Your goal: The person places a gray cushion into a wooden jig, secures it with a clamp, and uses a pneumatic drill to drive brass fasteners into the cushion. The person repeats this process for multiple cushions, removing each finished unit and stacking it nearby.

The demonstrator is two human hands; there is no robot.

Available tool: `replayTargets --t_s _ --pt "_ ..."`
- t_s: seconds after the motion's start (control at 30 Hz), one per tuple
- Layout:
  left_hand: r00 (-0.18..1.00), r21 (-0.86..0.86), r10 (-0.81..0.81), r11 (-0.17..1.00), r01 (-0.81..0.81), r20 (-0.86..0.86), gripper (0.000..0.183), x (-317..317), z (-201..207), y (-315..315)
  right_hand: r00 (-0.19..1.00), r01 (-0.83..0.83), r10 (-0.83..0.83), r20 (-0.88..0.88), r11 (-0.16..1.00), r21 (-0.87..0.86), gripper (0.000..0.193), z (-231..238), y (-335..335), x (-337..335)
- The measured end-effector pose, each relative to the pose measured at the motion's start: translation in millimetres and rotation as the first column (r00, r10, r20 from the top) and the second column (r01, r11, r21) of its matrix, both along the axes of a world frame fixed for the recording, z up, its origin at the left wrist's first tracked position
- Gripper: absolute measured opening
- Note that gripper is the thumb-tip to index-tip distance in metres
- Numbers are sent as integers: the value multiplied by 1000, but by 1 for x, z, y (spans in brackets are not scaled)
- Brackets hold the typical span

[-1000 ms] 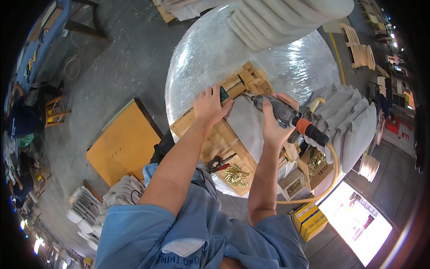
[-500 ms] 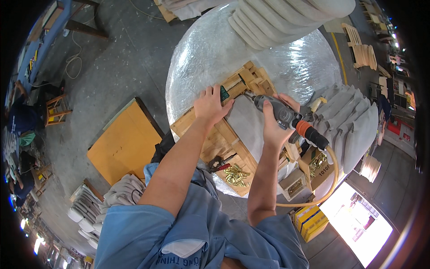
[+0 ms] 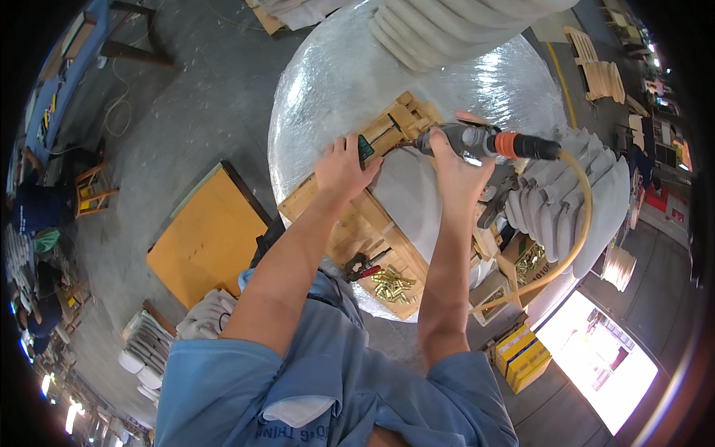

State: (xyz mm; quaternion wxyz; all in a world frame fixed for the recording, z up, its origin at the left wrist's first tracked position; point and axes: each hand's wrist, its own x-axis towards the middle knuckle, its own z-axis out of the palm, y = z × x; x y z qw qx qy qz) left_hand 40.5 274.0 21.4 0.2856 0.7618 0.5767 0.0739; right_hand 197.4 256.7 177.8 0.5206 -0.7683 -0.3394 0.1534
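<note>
My right hand [image 3: 460,162] is wrapped round a grey air drill [image 3: 471,139] with an orange ring and a yellowish hose [image 3: 585,201]. The drill lies nearly level, its thin bit pointing left at the far edge of a pale grey curved panel [image 3: 406,195]. Whether the bit touches the panel cannot be made out. That panel lies in a wooden jig [image 3: 395,237]. My left hand [image 3: 344,170] rests on the jig's bar, thumb spread toward the panel, beside a small dark green piece [image 3: 365,149]. Brass threaded inserts [image 3: 395,285] and a red-handled tool [image 3: 366,271] lie in the jig's near part.
The jig sits on a round stand wrapped in clear film [image 3: 298,119]. Stacked grey panels stand behind [image 3: 447,33] and at right [image 3: 573,194]. Open boxes [image 3: 514,261] hold more brass pieces. A yellow carton [image 3: 523,361] and an orange-yellow board [image 3: 212,238] are lower down.
The drill has swung from a slant to nearly level, its hose end rising to the right. My right hand has turned with it. My left hand stays on the jig.
</note>
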Motion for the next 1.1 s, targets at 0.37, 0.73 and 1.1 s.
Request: replayTargets --t_s 0.37,0.73,1.1 --pt "1000 -7 -11 1000 11 -22 74 1 2 -1 998 -69 69 14 997 35 40 -19 -1 5" --pt "1000 -25 -19 999 19 24 77 -3 10 -2 997 -43 42 72 999 13 41 -28 -5 -9" --pt "677 -499 113 764 408 727 31 -10 145 -23 480 755 -333 -812 628 189 51 -22 -261 -33"
